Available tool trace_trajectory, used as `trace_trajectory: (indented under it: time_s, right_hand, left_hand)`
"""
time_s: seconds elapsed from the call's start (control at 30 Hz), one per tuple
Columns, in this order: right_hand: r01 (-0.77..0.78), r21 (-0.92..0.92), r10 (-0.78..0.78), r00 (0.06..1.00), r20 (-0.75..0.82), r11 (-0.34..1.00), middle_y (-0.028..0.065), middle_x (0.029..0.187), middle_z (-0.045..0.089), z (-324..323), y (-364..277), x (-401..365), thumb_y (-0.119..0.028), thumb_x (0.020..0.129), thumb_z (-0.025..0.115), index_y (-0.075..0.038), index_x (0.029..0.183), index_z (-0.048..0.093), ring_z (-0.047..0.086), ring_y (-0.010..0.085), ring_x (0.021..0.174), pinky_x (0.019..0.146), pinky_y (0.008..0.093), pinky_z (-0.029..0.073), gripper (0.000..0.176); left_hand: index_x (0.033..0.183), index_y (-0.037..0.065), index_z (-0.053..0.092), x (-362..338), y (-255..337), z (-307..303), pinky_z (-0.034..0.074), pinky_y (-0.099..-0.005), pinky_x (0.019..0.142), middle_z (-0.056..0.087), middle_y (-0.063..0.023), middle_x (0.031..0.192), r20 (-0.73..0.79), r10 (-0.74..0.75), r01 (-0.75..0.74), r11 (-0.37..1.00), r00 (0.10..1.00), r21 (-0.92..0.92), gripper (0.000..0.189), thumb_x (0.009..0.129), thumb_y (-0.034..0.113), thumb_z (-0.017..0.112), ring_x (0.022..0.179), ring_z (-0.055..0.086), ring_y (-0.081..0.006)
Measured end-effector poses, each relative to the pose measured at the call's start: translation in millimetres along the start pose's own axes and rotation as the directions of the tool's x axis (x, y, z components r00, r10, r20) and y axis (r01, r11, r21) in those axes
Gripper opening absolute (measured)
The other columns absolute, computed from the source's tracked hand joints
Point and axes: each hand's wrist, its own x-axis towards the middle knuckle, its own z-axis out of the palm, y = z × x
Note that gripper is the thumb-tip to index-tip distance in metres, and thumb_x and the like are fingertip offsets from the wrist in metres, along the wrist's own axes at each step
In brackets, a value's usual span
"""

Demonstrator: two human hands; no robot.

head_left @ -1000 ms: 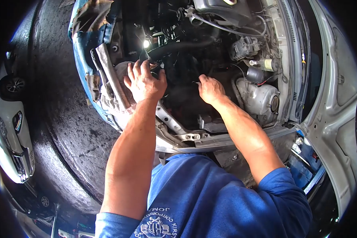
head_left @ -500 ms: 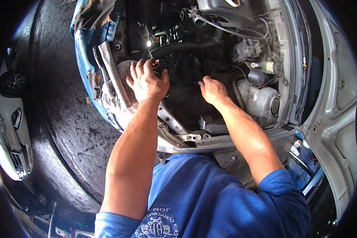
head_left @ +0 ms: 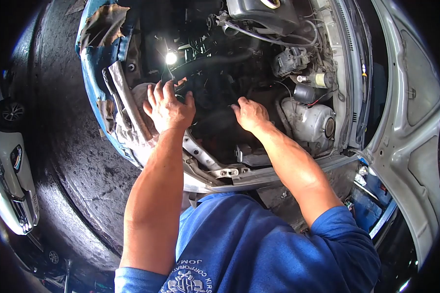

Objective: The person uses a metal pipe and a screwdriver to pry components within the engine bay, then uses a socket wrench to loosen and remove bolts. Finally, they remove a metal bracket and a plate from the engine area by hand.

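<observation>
My left hand (head_left: 170,111) lies over the front edge of the open engine bay (head_left: 215,124), fingers spread, beside a rounded grey part (head_left: 141,95) and the metal front rail (head_left: 200,152). My right hand (head_left: 251,115) reaches into the dark middle of the bay. Its fingers are curled with thumb and forefinger close together; I cannot tell what is in them. To the right of it is the silvery strut tower (head_left: 305,122), with a black cylinder (head_left: 304,93) above. A small bright lamp (head_left: 171,58) shines beyond my left hand.
A black plastic reservoir (head_left: 264,13) and a hose (head_left: 274,40) lie at the far side. The torn blue bumper (head_left: 85,78) runs along the left. An open grey door (head_left: 406,97) stands at right; a white car (head_left: 10,171) is parked at left.
The whole view has shifted, so the car sits a little farther left in it. The lamp looks brighter. Both hands keep nearly the same places over the engine bay.
</observation>
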Motion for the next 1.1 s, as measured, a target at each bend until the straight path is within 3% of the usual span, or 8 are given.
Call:
trace_trajectory:
  time_s: [0.2, 0.4, 0.47, 0.57, 0.8, 0.9, 0.97, 1.1]
  right_hand:
    - [0.232, 0.137, -0.204, 0.96, -0.192, 0.963, 0.0229, 0.103, 0.061, 11, 9, -1, -0.024, 0.092, 0.06, -0.001, 0.109, 0.055, 0.062, 0.039, 0.097, 0.088, 0.0456, 0.051, 0.029]
    - [-0.153, 0.091, 0.138, 0.979, 0.15, 0.984, 0.0226, 0.103, 0.061, -4, -4, 5, -0.023, 0.091, 0.061, -0.001, 0.108, 0.056, 0.062, 0.0394, 0.098, 0.088, 0.0466, 0.051, 0.028]
    - [0.239, -0.004, -0.234, 0.949, -0.209, 0.971, 0.0217, 0.099, 0.064, 5, 4, 1, -0.022, 0.091, 0.062, -0.002, 0.102, 0.058, 0.064, 0.0398, 0.094, 0.085, 0.0477, 0.053, 0.023]
    - [0.035, 0.043, -0.033, 0.998, -0.055, 0.998, 0.0213, 0.096, 0.065, -1, -3, 0, -0.019, 0.089, 0.062, -0.003, 0.102, 0.058, 0.065, 0.0401, 0.091, 0.082, 0.0488, 0.053, 0.02]
    - [0.218, 0.014, -0.211, 0.957, -0.198, 0.976, 0.0218, 0.097, 0.064, -4, -2, 1, -0.016, 0.089, 0.061, -0.003, 0.103, 0.058, 0.064, 0.0414, 0.094, 0.084, 0.0486, 0.053, 0.02]
    - [-0.177, 0.076, 0.165, 0.975, 0.15, 0.981, 0.0217, 0.099, 0.064, -10, -4, 7, -0.015, 0.088, 0.061, -0.002, 0.105, 0.056, 0.062, 0.0413, 0.097, 0.086, 0.0481, 0.052, 0.022]
    - [0.141, 0.065, -0.134, 0.986, -0.095, 0.988, 0.0216, 0.099, 0.063, 0, 6, 6, -0.015, 0.087, 0.06, -0.001, 0.108, 0.054, 0.061, 0.041, 0.1, 0.088, 0.0481, 0.051, 0.026]
    - [0.065, 0.064, -0.062, 0.997, -0.049, 0.996, 0.0217, 0.099, 0.063, -6, 3, 3, -0.016, 0.088, 0.06, -0.001, 0.107, 0.054, 0.061, 0.0413, 0.1, 0.088, 0.0487, 0.051, 0.025]
  left_hand:
    - [0.132, 0.014, 0.052, 0, 1, -1, 0.021, -0.0574, 0.113, 0.046, -0.0089, 0.142, -0.005, -0.006, 0.006, 1.0, 1.0, 0.008, 0.061, 0.08, 0.041, 0.069, 0.142, 0.031, -0.0316]
    - [0.132, 0.014, 0.052, 1, 1, -1, 0.021, -0.0577, 0.113, 0.046, -0.0094, 0.142, 0.003, -0.001, 0.001, 1.0, 1.0, -0.002, 0.061, 0.08, 0.042, 0.068, 0.141, 0.031, -0.0324]
    - [0.132, 0.014, 0.052, 1, 1, -1, 0.021, -0.058, 0.113, 0.046, -0.0093, 0.142, 0.004, -0.008, 0.008, 1.0, 1.0, 0.004, 0.061, 0.08, 0.042, 0.068, 0.142, 0.031, -0.0324]
    - [0.132, 0.014, 0.052, 1, 1, -1, 0.021, -0.0578, 0.112, 0.046, -0.0092, 0.141, 0.0, -0.002, 0.002, 1.0, 1.0, 0.002, 0.061, 0.08, 0.042, 0.068, 0.142, 0.031, -0.0322]
    - [0.126, 0.015, 0.055, 0, 0, 1, 0.024, -0.0605, 0.109, 0.048, -0.0118, 0.139, -0.044, 0.014, -0.015, 0.999, 0.999, -0.042, 0.058, 0.077, 0.039, 0.073, 0.14, 0.034, -0.0355]
    - [0.126, 0.016, 0.054, 0, 1, 2, 0.024, -0.0611, 0.109, 0.048, -0.0116, 0.14, -0.048, 0.009, -0.012, 0.999, 0.999, -0.046, 0.058, 0.076, 0.038, 0.073, 0.14, 0.033, -0.0357]
    - [0.127, 0.016, 0.054, 1, 1, 1, 0.024, -0.0613, 0.11, 0.047, -0.0117, 0.14, -0.04, 0.002, -0.004, 0.999, 0.999, -0.049, 0.058, 0.076, 0.037, 0.073, 0.14, 0.033, -0.0353]
    - [0.128, 0.015, 0.053, 0, 1, 0, 0.023, -0.0611, 0.111, 0.047, -0.012, 0.141, -0.025, 0.001, -0.002, 1.0, 1.0, -0.025, 0.059, 0.077, 0.038, 0.072, 0.141, 0.032, -0.0348]
